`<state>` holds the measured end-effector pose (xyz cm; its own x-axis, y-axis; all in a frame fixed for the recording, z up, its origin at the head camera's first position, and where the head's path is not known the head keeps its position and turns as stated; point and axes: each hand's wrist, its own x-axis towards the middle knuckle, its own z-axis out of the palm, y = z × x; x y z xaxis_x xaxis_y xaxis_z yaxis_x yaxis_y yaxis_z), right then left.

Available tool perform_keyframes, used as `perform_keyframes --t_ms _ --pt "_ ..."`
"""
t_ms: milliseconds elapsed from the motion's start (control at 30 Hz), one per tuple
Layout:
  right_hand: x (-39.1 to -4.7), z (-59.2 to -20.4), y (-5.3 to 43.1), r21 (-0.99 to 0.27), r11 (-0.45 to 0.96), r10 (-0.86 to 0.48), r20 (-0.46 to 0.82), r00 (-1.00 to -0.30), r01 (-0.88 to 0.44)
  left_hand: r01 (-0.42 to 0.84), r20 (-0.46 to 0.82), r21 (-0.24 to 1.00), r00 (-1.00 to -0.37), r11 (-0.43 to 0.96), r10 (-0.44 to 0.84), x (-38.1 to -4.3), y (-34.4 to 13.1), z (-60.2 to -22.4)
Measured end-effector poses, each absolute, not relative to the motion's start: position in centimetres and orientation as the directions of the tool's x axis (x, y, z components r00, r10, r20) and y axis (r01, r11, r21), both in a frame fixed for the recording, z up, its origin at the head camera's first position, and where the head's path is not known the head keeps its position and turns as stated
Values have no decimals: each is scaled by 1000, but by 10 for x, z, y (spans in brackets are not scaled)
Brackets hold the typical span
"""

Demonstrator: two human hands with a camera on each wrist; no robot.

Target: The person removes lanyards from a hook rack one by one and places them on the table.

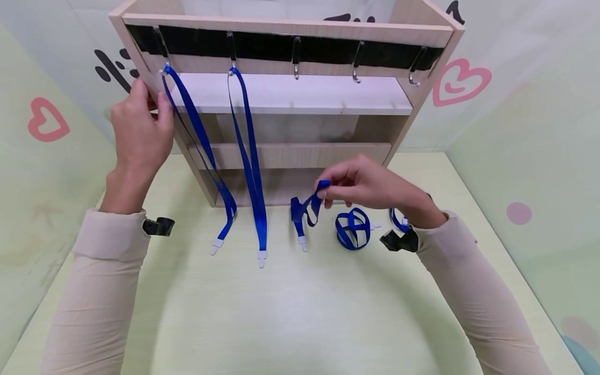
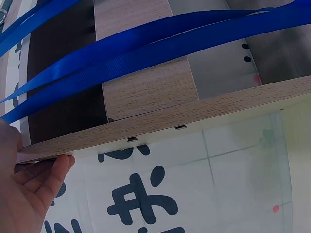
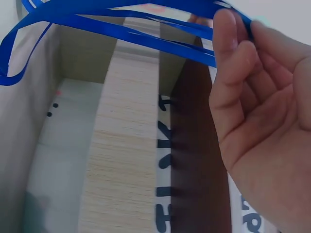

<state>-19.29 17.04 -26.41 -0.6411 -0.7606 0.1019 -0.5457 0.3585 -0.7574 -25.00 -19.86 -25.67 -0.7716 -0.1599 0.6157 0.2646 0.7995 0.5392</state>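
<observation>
Gripping the wooden rack (image 1: 304, 156) by its left side edge with the left hand (image 1: 142, 130). Pinching a blue lanyard (image 1: 296, 210) with the right hand (image 1: 363, 180), holding it before the rack's lower middle, below the hooks (image 1: 296, 57). Working between a coiled lanyard (image 1: 351, 228) in front of the rack and two lanyards (image 1: 255, 192) hanging from its leftmost hooks.

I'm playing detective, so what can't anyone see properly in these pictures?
Head view: part of the far-right blue lanyard, hidden by the right arm.
Head view: the top of the wooden shelf, cut off by the upper edge.
Right wrist view: part of the held lanyard, hidden behind fingers of the right hand.
Left wrist view: part of the left hand, cut off by the left edge.
</observation>
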Motion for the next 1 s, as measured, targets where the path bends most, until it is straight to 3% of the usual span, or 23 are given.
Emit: perform_keyframes --t_ms 467,700,1000 --pt "-196 -293 163 -801 263 -862 55 -503 -538 258 610 544 -775 799 -165 -249 -199 -257" --pt "-199 -303 165 -844 314 -845 -40 -534 -434 258 609 547 -776 796 -166 -250 -199 -257" --pt "-209 -323 171 -946 180 -897 -45 -440 -270 262 613 543 -773 797 -164 -250 -198 -256"
